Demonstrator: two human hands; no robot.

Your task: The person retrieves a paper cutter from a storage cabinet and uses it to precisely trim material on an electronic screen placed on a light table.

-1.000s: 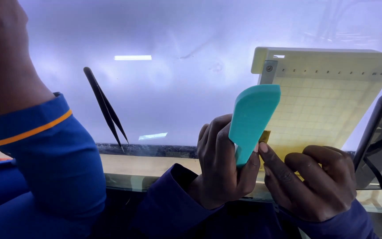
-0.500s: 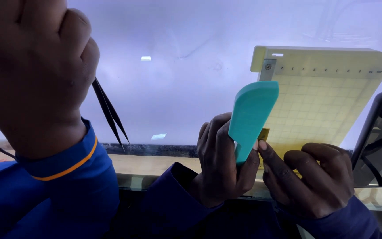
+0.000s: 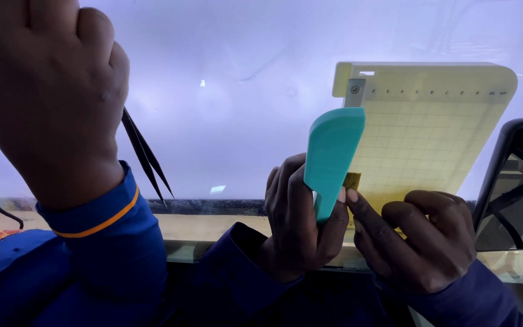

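While the left hand clasped a teal plastic scraper upright, the right hand, fingers curled, pinched a small gold chip beside it against the pale-yellow grid board, seemingly for steadiness.

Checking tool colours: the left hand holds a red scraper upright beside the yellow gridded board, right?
No. The head view shows the scraper in the left hand is teal, not red; it stands upright beside the yellow gridded board.

gridded board base behind hands, tweezers top hidden
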